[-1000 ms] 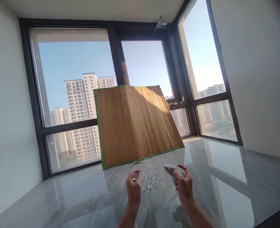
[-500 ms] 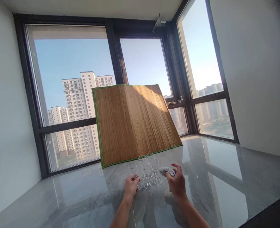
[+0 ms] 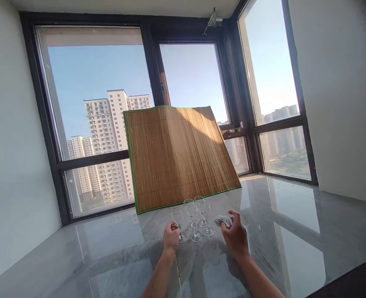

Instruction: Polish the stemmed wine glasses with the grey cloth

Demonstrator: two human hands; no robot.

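Observation:
My left hand is curled at the stem of a clear stemmed glass, whose foot rests on the counter. Its fingertips partly cover the stem. Just right of it, several more clear stemmed glasses stand upright in a close group. My right hand is to the right of the group, apart from the glasses. Between its thumb and fingers it grips a crumpled grey-white cloth, with the index finger raised.
The glasses stand on a glossy grey marble-look counter. Behind them a bamboo mat with green edging leans against the dark window frame. White walls close in the left and right sides.
The view has shifted slightly. My left hand has drawn a little to the left relative to its glass, which stays in place. My right hand still holds the cloth.

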